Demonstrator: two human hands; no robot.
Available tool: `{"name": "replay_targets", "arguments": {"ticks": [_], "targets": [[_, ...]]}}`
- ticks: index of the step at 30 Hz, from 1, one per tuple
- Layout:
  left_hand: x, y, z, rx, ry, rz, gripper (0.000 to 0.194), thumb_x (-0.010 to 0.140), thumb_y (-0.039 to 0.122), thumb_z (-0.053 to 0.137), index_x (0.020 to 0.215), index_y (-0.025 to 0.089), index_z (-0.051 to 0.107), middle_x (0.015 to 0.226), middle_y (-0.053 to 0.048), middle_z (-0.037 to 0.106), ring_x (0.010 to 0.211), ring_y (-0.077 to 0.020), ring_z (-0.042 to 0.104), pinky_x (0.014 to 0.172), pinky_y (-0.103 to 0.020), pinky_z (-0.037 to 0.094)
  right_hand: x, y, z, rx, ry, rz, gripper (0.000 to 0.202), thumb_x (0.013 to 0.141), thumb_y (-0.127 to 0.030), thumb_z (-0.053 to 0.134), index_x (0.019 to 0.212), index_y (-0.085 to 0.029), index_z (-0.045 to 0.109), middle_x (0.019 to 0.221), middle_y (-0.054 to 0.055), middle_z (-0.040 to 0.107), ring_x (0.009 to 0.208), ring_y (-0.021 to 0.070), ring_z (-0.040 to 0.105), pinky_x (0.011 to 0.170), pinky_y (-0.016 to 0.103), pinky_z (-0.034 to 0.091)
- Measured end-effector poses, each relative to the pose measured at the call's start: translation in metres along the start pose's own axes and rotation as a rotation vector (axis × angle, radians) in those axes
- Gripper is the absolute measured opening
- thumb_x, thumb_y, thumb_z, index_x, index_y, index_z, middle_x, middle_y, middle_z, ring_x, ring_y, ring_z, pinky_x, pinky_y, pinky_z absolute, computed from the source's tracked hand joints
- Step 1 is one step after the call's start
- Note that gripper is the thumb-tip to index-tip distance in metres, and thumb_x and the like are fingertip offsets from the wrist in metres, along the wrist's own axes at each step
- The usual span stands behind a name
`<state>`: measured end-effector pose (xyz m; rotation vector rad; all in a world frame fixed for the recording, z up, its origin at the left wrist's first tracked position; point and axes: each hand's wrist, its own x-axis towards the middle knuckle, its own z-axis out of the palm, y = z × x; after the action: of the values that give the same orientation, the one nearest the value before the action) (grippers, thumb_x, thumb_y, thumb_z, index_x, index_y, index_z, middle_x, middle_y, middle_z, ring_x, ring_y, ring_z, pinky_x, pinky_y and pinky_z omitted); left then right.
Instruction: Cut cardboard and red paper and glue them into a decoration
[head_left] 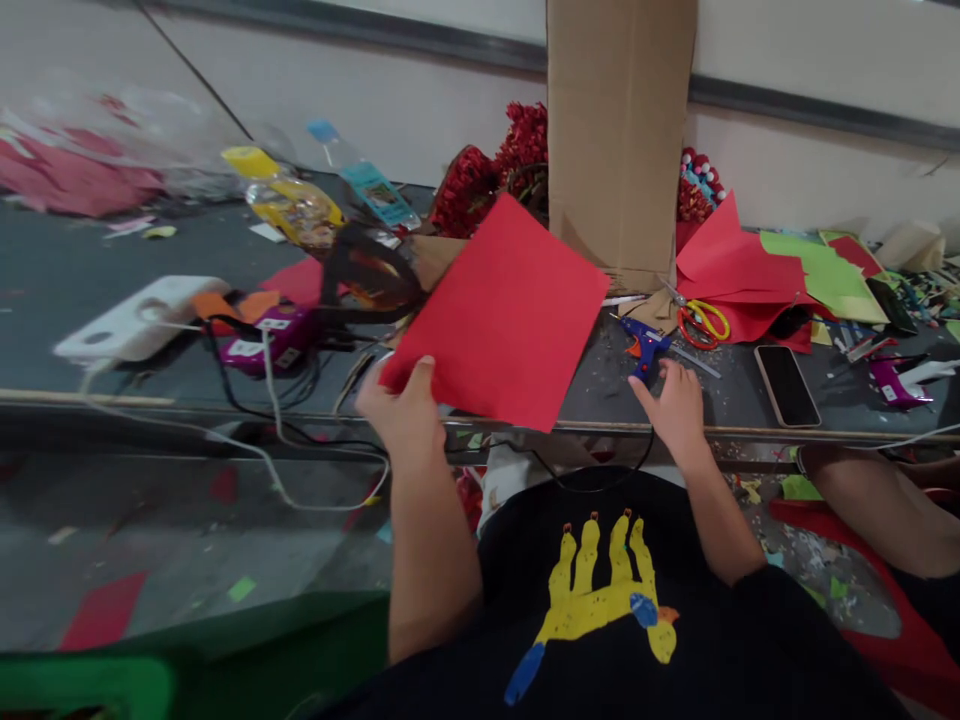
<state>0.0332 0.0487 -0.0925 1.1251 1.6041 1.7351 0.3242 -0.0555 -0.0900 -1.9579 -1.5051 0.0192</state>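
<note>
Slanting smooth, bright red sheet (517, 320)

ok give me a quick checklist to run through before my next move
1. Red sheet held: ok, the left hand has it by its near edge.
2. Glue gun firmly gripped: cannot tell, the right hand is at its handle.
3. Glue gun hot: cannot tell from the picture.
4. Black cord out of the way: not ok, it sags below the table edge in front of you.
5. Scissors out of your hands: ok, lying beyond the glue gun.
6. Phone apart from the glue gun: ok.
</note>
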Motion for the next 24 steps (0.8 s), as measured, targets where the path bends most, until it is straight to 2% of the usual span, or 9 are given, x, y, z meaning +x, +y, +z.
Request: {"name": "replay_targets", "arguments": {"ticks": [3, 4, 8, 12, 15, 18, 21, 24], "targets": [[-0.002, 0.006, -0.008, -0.174, 0.208, 0.033, 0.032, 0.059, 0.029, 0.064, 0.085, 0.013, 0.055, 0.084, -0.004, 0.063, 0.078, -0.0162, 0.062, 0.086, -0.037, 0.052, 0.026, -0.011, 0.012, -0.050, -0.039, 0.128, 0.058, 0.078, -0.062, 0.058, 0.107, -0.012, 0.052, 0.090, 0.016, 0.065, 0.092, 0.0300, 0.061, 0.087, 0.045, 0.044], [-0.003, 0.008, -0.011, -0.211, 0.238, 0.049, 0.034, 0.058, 0.029, 0.064, 0.086, 0.013, 0.054, 0.086, -0.005, 0.063, 0.081, -0.0178, 0.063, 0.088, -0.039, 0.052, 0.033, -0.013, 0.015, -0.058, -0.069, 0.175, 0.056, 0.077, -0.058, 0.060, 0.108, -0.012, 0.051, 0.089, 0.016, 0.066, 0.089, 0.0300, 0.062, 0.084, 0.044, 0.045], [-0.005, 0.013, -0.020, -0.176, 0.277, 0.091, 0.036, 0.064, 0.030, 0.056, 0.098, 0.019, 0.050, 0.107, -0.009, 0.064, 0.100, -0.0225, 0.064, 0.093, -0.044, 0.050, 0.044, -0.014, 0.023, -0.008, -0.136, 0.307, 0.049, 0.077, -0.039, 0.063, 0.116, -0.015, 0.044, 0.083, 0.012, 0.066, 0.076, 0.0287, 0.065, 0.075, 0.042, 0.048], [-0.009, 0.020, -0.026, -0.054, 0.312, 0.007, 0.038, 0.072, 0.027, 0.042, 0.109, 0.024, 0.041, 0.125, -0.008, 0.059, 0.113, -0.0207, 0.061, 0.091, -0.042, 0.053, 0.041, -0.005, 0.018, 0.152, -0.019, 0.329, 0.046, 0.073, -0.031, 0.063, 0.112, -0.019, 0.041, 0.077, 0.003, 0.064, 0.073, 0.0247, 0.064, 0.077, 0.040, 0.049], [-0.012, 0.028, -0.025, -0.075, 0.243, 0.035, 0.041, 0.073, 0.027, 0.039, 0.114, 0.024, 0.041, 0.122, -0.005, 0.061, 0.115, -0.0197, 0.060, 0.093, -0.041, 0.053, 0.038, 0.009, 0.009, 0.356, 0.178, 0.331, 0.040, 0.073, -0.031, 0.061, 0.105, -0.020, 0.041, 0.078, 0.000, 0.061, 0.071, 0.0185, 0.061, 0.074, 0.034, 0.049], [-0.016, 0.036, -0.016, -0.172, 0.148, 0.010, 0.035, 0.069, 0.029, 0.047, 0.104, 0.023, 0.050, 0.107, -0.004, 0.066, 0.106, -0.0204, 0.064, 0.089, -0.039, 0.054, 0.036, 0.023, -0.001, 0.711, 0.348, 0.362, 0.038, 0.072, -0.034, 0.063, 0.100, -0.022, 0.040, 0.085, -0.001, 0.059, 0.067, 0.0111, 0.058, 0.063, 0.024, 0.049], [-0.023, 0.040, 0.001, -0.333, 0.026, -0.127, 0.032, 0.059, 0.029, 0.063, 0.088, 0.020, 0.056, 0.093, -0.003, 0.068, 0.091, -0.0178, 0.067, 0.082, -0.033, 0.055, 0.033, 0.033, -0.011, 1.101, 0.363, 0.480, 0.038, 0.068, -0.034, 0.067, 0.095, -0.022, 0.043, 0.078, -0.005, 0.056, 0.055, 0.0060, 0.053, 0.048, 0.017, 0.043], [-0.035, 0.041, 0.022, -0.444, -0.107, -0.213, 0.034, 0.052, 0.027, 0.073, 0.081, 0.016, 0.061, 0.080, -0.002, 0.067, 0.073, -0.0134, 0.064, 0.072, -0.027, 0.054, 0.026, 0.037, -0.022, 1.373, 0.315, 0.626, 0.031, 0.066, -0.030, 0.069, 0.088, -0.020, 0.050, 0.067, -0.007, 0.054, 0.050, 0.0042, 0.050, 0.044, 0.014, 0.041]]}}
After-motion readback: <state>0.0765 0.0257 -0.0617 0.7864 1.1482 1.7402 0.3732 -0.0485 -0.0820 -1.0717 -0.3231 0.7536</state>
